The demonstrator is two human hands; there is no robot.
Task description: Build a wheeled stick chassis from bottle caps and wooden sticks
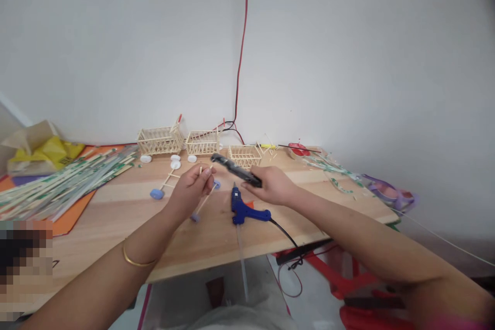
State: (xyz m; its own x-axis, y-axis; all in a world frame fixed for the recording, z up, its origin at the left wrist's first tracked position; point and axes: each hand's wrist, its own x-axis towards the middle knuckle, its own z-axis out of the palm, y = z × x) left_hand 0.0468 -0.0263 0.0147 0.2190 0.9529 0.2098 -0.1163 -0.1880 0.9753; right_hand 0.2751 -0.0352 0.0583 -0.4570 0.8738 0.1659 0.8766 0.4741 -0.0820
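Note:
My left hand (195, 185) is closed in a pinch on a thin wooden stick (201, 169), whose pale ends show at the fingertips. My right hand (273, 184) is wrapped round a long black hand tool (235, 169). The tool's tip points left, close to the stick; its exact kind is unclear. Below the right hand lies a blue glue gun (242, 210) with a clear glue stick in its rear. Beside the left hand rests a stick frame with a blue wheel (157, 194) and a white wheel (175, 164). Another axle with a bluish wheel (195, 217) lies under the left hand.
Stick-built carts (160, 140) and a basket (245, 156) stand along the wall. A pile of wrapped sticks (77, 180) and a yellow bag (48, 152) lie left. A red dish (299, 150) and wrapper scraps (334, 167) lie right. The gun's black cord (284, 230) hangs over the edge.

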